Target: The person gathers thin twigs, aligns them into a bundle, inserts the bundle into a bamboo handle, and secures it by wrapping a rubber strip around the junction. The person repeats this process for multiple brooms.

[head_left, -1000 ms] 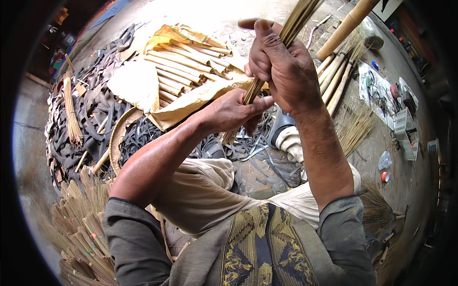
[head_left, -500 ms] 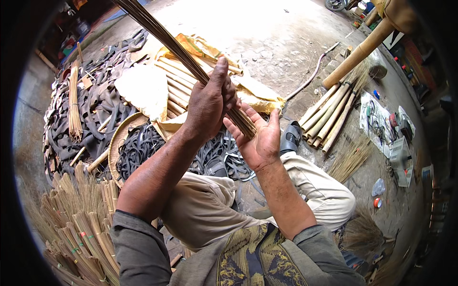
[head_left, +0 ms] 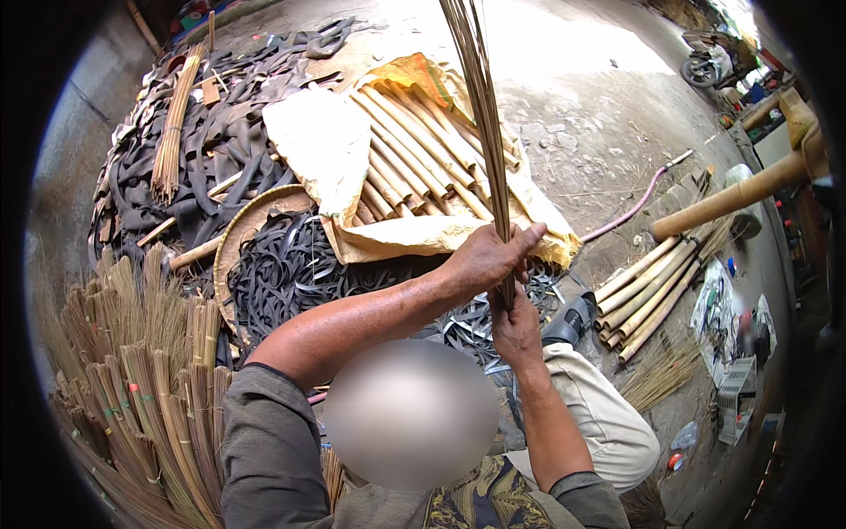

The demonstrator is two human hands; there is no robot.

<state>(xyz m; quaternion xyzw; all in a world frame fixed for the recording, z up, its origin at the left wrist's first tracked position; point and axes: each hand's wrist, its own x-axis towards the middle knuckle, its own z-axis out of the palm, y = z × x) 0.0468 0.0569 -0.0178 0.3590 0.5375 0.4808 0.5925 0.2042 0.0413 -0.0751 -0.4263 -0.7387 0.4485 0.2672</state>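
A bundle of thin brown sticks (head_left: pixel 487 115) stands almost upright in front of me, its top running past the upper edge of the view. My left hand (head_left: pixel 487 262) is closed around it low down, thumb pointing right. Just beneath, my right hand (head_left: pixel 517 331) holds the bottom end, fingers wrapped about it and partly hidden. Behind the bundle lies a yellow-white sack (head_left: pixel 317 145) with several cut bamboo tubes (head_left: pixel 410 163) on it. Black rubber strips (head_left: pixel 286 269) are heaped in a round woven tray (head_left: pixel 231 256) left of my hands.
Many tied stick bundles (head_left: pixel 150 397) crowd the lower left. Dark rubber scraps (head_left: pixel 211 141) cover the floor at far left, with a stick bundle (head_left: pixel 176 128) on top. On the right are bamboo-handled brooms (head_left: pixel 652 286), a thick bamboo pole (head_left: pixel 731 194), a hose (head_left: pixel 634 198) and a plastic basket (head_left: pixel 736 397).
The stick bundle has swung from a leftward slant to nearly upright. Both hands have moved lower and right in the view; my right hand's open fingers have closed around the bottom end.
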